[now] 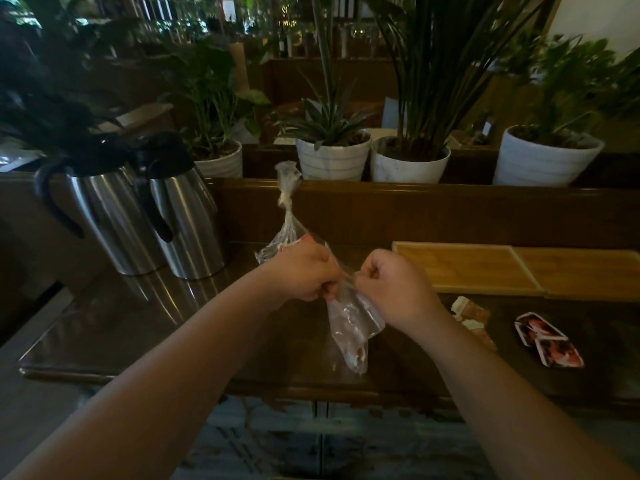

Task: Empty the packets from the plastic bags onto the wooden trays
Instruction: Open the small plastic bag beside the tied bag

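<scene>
Both fists, left hand [304, 271] and right hand [391, 289], pinch thin, limp plastic bag [349, 320]; grip film, trays [464, 268] at two o'clock.

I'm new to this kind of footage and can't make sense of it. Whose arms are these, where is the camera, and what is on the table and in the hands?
There is no machine here. A person wears a wide-angle camera on the head, looking forward and down, so you see their own bare arms reaching out.

The left hand and right hand both pinch a clear plastic bag, which seems nearly empty. Behind the left hand stands a second, knotted bag with packets inside.

On the dark table lie two empty wooden trays, side by side on the right. Nearer the person are loose packets. On the left stand two steel jugs. Potted plants line the ledge behind.
</scene>
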